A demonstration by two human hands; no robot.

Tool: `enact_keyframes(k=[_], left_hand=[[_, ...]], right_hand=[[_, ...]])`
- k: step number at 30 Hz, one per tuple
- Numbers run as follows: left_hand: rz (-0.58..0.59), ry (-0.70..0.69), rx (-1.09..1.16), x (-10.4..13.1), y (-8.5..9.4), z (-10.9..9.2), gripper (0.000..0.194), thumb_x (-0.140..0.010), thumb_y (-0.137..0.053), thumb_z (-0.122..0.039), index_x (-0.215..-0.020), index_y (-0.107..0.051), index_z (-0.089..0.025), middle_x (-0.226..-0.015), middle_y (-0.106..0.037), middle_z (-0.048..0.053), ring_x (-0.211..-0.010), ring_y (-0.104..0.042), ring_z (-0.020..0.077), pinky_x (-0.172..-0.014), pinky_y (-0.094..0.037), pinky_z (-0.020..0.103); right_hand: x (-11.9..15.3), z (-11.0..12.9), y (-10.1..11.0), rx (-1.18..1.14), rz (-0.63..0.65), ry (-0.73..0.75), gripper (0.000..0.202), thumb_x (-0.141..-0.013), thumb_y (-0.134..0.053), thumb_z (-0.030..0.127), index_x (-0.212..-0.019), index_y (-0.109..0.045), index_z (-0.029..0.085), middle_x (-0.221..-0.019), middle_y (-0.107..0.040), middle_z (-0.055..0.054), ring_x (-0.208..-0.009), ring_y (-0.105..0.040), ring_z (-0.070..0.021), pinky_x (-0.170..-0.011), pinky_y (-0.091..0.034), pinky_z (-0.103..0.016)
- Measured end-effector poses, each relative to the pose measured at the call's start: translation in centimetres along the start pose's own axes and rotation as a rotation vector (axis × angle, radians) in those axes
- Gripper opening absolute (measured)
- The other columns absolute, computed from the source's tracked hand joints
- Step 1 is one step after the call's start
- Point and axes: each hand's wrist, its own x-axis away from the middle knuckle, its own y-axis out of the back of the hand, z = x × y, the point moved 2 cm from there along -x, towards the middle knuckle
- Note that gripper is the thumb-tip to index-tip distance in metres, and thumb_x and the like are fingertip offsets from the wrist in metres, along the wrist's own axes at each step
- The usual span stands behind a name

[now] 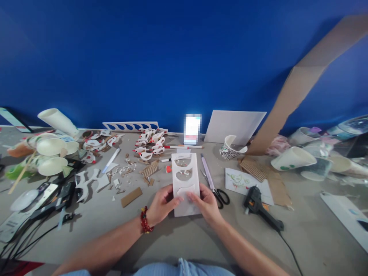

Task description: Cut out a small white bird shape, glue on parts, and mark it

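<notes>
Both hands grip a white card strip (186,210) with curved cut-outs, held above the grey table in front of me. My left hand (163,207) closes on its left edge, thumb on the face. Along the right edge my right hand (207,203) does the same, its thumb pressed near a pale cut shape (186,190) low on the strip. Whether that shape is loose or still joined, I cannot tell. Scissors with black handles (222,197) lie right of the strip, beside a lilac pen (207,171). A red cap-like piece (168,169) is near its left edge.
Small white bird-like cut-outs (143,153) cluster behind, left of a lit phone (192,129). Paper scraps and a cardboard piece (131,197) lie left. At right are a black glue gun (263,209) with cord, a bird drawing (238,180) and a cut patterned cup (230,150).
</notes>
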Motion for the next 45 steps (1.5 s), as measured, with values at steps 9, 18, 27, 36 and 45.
enact_keyframes(k=[9,18,27,36,45], left_hand=[[-0.068,0.092,0.113,-0.2,-0.1,0.7,0.033,-0.078,-0.07,-0.036,-0.103,-0.067,-0.015,-0.096,-0.072,0.008,-0.083,-0.063,0.0198,-0.074,-0.051,0.029],[-0.158,0.172,0.316,-0.3,0.3,0.5,0.039,-0.068,-0.078,-0.039,-0.098,-0.068,-0.015,-0.093,-0.072,0.007,-0.078,-0.062,0.0184,-0.071,-0.051,0.029],[-0.192,0.069,0.082,-0.4,0.4,0.6,0.032,-0.079,-0.067,-0.04,-0.099,-0.065,-0.014,-0.092,-0.069,0.007,-0.079,-0.059,0.018,-0.068,-0.048,0.025],[-0.193,0.041,0.07,-0.4,0.3,0.7,0.03,-0.083,-0.064,-0.037,-0.102,-0.061,-0.013,-0.094,-0.068,0.007,-0.081,-0.06,0.0177,-0.071,-0.048,0.025],[-0.191,0.057,0.149,-0.8,0.5,0.4,0.032,-0.079,-0.069,-0.037,-0.102,-0.063,-0.016,-0.096,-0.072,0.007,-0.086,-0.065,0.0203,-0.077,-0.049,0.028]], right_hand=[[-0.1,0.9,0.2,-0.053,0.029,0.08,0.035,-0.069,-0.077,0.044,-0.089,-0.061,0.019,-0.081,-0.066,-0.003,-0.073,-0.059,-0.0175,-0.065,-0.049,-0.027],[-0.3,0.9,0.5,0.046,-0.009,0.111,0.032,-0.079,-0.067,0.049,-0.077,-0.054,0.019,-0.068,-0.051,0.002,-0.061,-0.045,-0.0122,-0.055,-0.039,-0.022],[-0.1,1.0,0.5,0.292,0.013,0.244,0.026,-0.084,-0.062,0.044,-0.086,-0.061,0.018,-0.076,-0.059,-0.002,-0.067,-0.05,-0.0149,-0.059,-0.042,-0.024],[0.0,1.0,0.3,0.247,0.032,0.212,0.027,-0.083,-0.065,0.043,-0.091,-0.065,0.017,-0.08,-0.065,-0.004,-0.07,-0.056,-0.0167,-0.063,-0.045,-0.026],[-0.2,1.0,0.2,0.157,0.053,0.159,0.032,-0.08,-0.067,0.047,-0.091,-0.064,0.017,-0.083,-0.068,-0.006,-0.079,-0.063,-0.0209,-0.07,-0.051,-0.03]])
